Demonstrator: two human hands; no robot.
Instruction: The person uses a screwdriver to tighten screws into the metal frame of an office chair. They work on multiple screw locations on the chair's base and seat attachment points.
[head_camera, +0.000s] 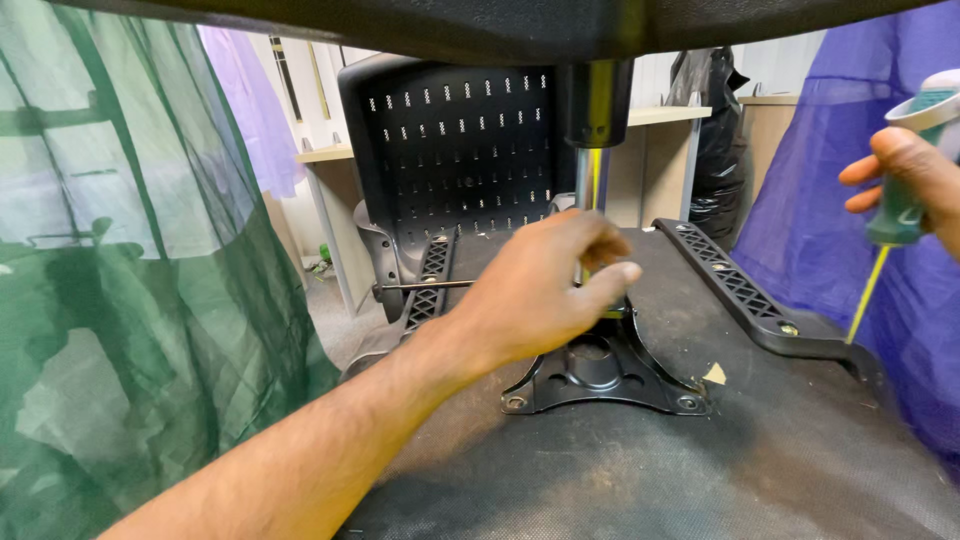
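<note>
An office chair seat (700, 460) lies upside down before me, its black fabric underside facing up. A black metal mounting plate (600, 385) is fixed at its middle, and a metal column (592, 170) rises from it. My left hand (540, 290) reaches in from the lower left, fingers curled around the foot of the column just above the plate. Up at the right edge, my right hand (915, 175) grips a screwdriver (895, 215) by its green handle. Its yellow shaft points down toward the right armrest bracket (745, 295) without touching it.
The perforated black backrest (460, 150) stands behind the seat, with a left armrest bracket (432, 280) and a thin lever rod (420, 285). Green mesh fabric (130, 300) hangs at the left and purple fabric (800, 200) at the right. A desk (670, 115) and a black bag (715, 140) are behind.
</note>
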